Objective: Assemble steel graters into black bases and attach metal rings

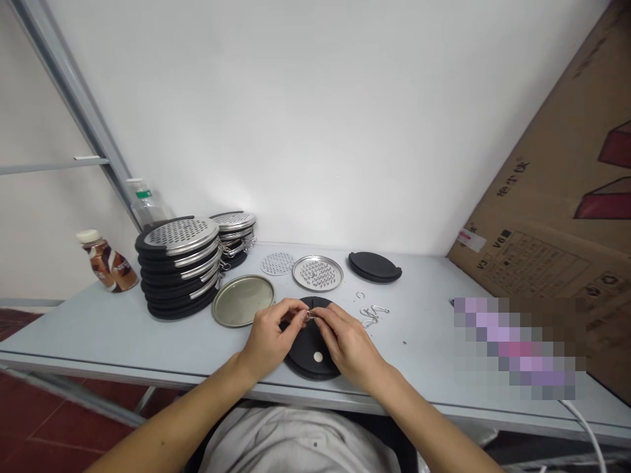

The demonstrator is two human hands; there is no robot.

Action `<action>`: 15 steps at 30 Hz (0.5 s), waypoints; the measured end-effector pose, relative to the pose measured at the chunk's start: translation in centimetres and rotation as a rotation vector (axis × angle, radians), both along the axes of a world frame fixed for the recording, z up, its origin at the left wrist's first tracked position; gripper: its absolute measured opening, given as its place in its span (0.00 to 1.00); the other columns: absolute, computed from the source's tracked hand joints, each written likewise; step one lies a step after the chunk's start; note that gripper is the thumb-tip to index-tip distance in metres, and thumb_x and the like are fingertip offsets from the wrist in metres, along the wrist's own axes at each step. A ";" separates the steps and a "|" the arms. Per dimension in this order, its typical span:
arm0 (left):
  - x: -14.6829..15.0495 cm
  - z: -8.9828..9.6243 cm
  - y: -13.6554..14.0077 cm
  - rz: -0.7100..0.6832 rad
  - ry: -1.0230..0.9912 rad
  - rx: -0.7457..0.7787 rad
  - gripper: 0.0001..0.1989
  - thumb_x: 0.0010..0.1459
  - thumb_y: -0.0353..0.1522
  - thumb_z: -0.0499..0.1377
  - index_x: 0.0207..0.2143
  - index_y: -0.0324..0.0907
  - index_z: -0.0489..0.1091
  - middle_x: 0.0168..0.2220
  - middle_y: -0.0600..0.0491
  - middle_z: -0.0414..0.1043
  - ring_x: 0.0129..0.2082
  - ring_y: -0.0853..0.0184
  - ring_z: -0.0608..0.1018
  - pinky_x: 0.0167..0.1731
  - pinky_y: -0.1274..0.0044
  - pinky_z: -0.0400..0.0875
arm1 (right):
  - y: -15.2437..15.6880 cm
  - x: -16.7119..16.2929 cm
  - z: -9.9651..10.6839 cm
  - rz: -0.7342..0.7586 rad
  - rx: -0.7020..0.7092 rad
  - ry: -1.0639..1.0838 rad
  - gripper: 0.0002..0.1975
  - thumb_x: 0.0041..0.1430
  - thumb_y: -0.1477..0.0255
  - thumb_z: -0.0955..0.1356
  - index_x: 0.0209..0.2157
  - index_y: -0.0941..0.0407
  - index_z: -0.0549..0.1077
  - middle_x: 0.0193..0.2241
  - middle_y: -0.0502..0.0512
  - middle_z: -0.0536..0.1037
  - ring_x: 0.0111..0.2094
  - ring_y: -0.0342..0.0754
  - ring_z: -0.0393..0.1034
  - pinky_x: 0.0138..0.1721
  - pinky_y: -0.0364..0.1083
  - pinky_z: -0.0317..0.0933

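Observation:
My left hand and my right hand meet above a round black disc with a white dot. Fingers of both pinch a small metal ring between them; its finer detail is partly covered by the fingertips. To the right of my right hand lie several loose metal hooks and a single ring. Behind the hands are a rimmed metal grater plate and a flat perforated disc. A shallow greenish metal lid lies left of my left hand.
At the left stand a tall stack of round black-and-silver graters and a second stack. A brown drink bottle and a clear bottle are beside them. Another black disc lies behind right. A large cardboard box leans at right.

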State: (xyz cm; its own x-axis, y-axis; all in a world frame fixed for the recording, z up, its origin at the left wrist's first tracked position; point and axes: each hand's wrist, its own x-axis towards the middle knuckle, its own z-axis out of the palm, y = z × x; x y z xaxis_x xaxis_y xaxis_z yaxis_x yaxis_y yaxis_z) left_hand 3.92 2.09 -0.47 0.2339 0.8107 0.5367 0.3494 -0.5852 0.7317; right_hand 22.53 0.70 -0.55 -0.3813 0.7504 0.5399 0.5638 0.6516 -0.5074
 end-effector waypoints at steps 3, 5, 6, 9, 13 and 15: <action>-0.1 0.1 0.1 -0.071 -0.101 -0.142 0.06 0.63 0.33 0.59 0.39 0.41 0.74 0.33 0.53 0.79 0.31 0.67 0.82 0.35 0.79 0.77 | 0.0 0.0 0.1 0.000 0.001 0.019 0.11 0.69 0.76 0.59 0.46 0.55 0.71 0.34 0.55 0.73 0.33 0.47 0.69 0.34 0.45 0.66; -0.1 0.2 0.1 -0.079 -0.120 -0.159 0.07 0.62 0.33 0.60 0.38 0.40 0.75 0.32 0.53 0.79 0.31 0.67 0.81 0.34 0.79 0.77 | 0.0 -0.1 0.1 0.010 0.006 0.009 0.11 0.69 0.76 0.59 0.45 0.54 0.71 0.32 0.54 0.72 0.32 0.46 0.69 0.33 0.45 0.65; -0.1 0.3 0.2 -0.078 -0.118 -0.158 0.07 0.62 0.34 0.60 0.37 0.40 0.76 0.31 0.53 0.78 0.30 0.67 0.81 0.34 0.79 0.77 | 0.0 -0.1 0.0 0.014 0.012 -0.004 0.11 0.69 0.76 0.59 0.44 0.55 0.71 0.31 0.54 0.72 0.31 0.46 0.68 0.32 0.45 0.65; -0.1 0.4 0.2 -0.070 -0.108 -0.153 0.07 0.62 0.34 0.60 0.36 0.40 0.76 0.31 0.53 0.78 0.29 0.68 0.80 0.33 0.79 0.76 | 0.0 -0.1 -0.2 0.011 0.031 -0.059 0.12 0.69 0.76 0.58 0.43 0.56 0.71 0.29 0.53 0.70 0.29 0.47 0.66 0.30 0.45 0.63; 0.0 0.4 0.2 -0.053 -0.054 -0.095 0.06 0.62 0.33 0.59 0.37 0.41 0.75 0.31 0.53 0.78 0.29 0.68 0.80 0.33 0.79 0.75 | 0.1 0.0 -0.5 0.004 0.044 -0.069 0.12 0.69 0.76 0.57 0.39 0.56 0.71 0.28 0.53 0.68 0.28 0.46 0.64 0.29 0.45 0.62; 0.0 0.3 0.0 -0.018 0.001 -0.009 0.05 0.63 0.31 0.59 0.37 0.41 0.75 0.32 0.53 0.78 0.28 0.69 0.79 0.33 0.78 0.75 | 0.1 0.0 -0.6 0.004 0.042 -0.047 0.12 0.69 0.76 0.57 0.39 0.55 0.71 0.28 0.52 0.68 0.28 0.46 0.63 0.29 0.45 0.61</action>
